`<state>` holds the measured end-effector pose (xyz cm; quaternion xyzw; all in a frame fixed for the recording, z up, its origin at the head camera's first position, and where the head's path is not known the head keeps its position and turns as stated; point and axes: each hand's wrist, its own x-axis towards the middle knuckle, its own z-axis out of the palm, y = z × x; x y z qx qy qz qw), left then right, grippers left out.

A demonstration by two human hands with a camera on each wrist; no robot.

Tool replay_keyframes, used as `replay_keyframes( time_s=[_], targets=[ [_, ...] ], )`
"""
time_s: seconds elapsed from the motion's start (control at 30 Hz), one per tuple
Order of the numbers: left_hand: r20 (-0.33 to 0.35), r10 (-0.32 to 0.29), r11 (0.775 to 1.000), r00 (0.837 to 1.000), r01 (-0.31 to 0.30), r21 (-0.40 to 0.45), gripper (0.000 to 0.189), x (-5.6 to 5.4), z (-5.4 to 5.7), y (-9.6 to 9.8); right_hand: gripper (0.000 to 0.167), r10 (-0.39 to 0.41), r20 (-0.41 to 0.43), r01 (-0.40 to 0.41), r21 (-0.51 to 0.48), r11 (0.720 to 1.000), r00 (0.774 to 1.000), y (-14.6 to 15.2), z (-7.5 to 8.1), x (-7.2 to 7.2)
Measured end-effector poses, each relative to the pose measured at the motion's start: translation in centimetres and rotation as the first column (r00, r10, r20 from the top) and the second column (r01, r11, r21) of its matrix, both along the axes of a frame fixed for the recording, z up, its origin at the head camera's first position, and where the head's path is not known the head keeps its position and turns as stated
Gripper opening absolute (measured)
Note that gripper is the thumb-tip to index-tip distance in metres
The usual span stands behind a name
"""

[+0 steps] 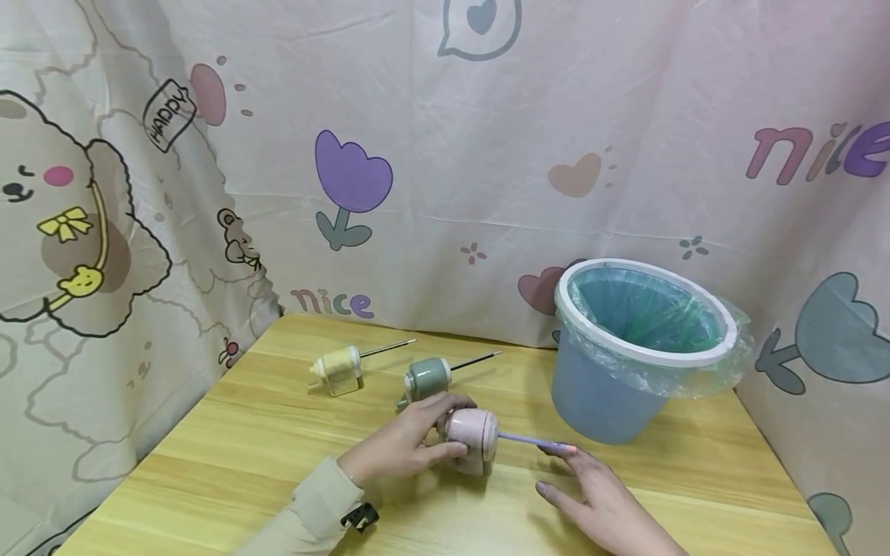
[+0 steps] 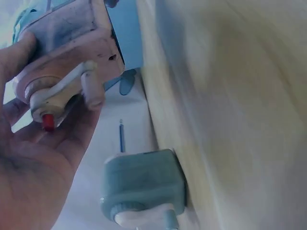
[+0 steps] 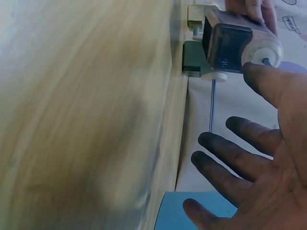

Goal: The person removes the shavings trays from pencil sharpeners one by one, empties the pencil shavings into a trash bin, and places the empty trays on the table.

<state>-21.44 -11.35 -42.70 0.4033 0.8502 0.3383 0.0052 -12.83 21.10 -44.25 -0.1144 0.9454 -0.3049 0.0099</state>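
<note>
My left hand [image 1: 417, 440] grips a pink crank pencil sharpener [image 1: 471, 440] from behind, its thumb along the near side. A purple pencil [image 1: 528, 439] with an orange end sticks out of the sharpener's front toward the right. In the left wrist view the sharpener's pale crank handle [image 2: 91, 88] and a red piece at its hub [image 2: 48, 122] face the palm. My right hand [image 1: 605, 494] has its fingers spread beside the pencil's free end, index fingertip right at it. Dark smudges mark the right fingertips [image 3: 211, 140] in the right wrist view.
Behind the left hand stand a green sharpener [image 1: 428, 378] and a yellow sharpener [image 1: 339, 371], each with a dark pencil pointing right. A blue bin [image 1: 605, 394] with a white rim and clear liner is at the back right. Printed curtains enclose the wooden table [image 1: 229, 440].
</note>
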Motion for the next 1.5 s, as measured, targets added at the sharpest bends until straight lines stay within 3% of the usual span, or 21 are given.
replay_keyframes(
  time_s=[0.27, 0.5, 0.93, 1.17, 1.5],
  targets=[
    [-0.046, 0.024, 0.995, 0.999, -0.019, 0.099, 0.059, 0.5, 0.9, 0.6, 0.052, 0.022, -0.114, -0.023, -0.011, 1.0, 0.993, -1.0, 0.5, 0.1],
    [-0.094, 0.016, 0.985, 0.995, 0.0, 0.171, 0.058, 1.0, 1.3, 0.8, 0.047, 0.027, -0.146, -0.034, -0.044, 0.998, 0.989, -1.8, 1.4, 0.4],
    [-0.11, -0.011, 0.971, 0.994, 0.037, 0.237, 0.055, 1.6, 1.6, 1.5, 0.047, -0.04, -0.137, 0.02, -0.149, 0.989, 0.99, -3.6, 2.1, 0.6],
    [-0.146, 0.021, 0.973, 0.989, 0.013, 0.231, 0.057, 1.9, 1.4, 1.7, 0.046, -0.092, -0.112, 0.07, -0.186, 0.98, 0.989, -4.2, 2.3, 0.4],
    [-0.108, -0.007, 0.962, 0.994, 0.036, 0.27, 0.056, 2.1, 1.0, 2.1, 0.057, -0.145, -0.065, 0.13, -0.197, 0.972, 0.987, -4.6, 2.2, 0.1]
  ],
)
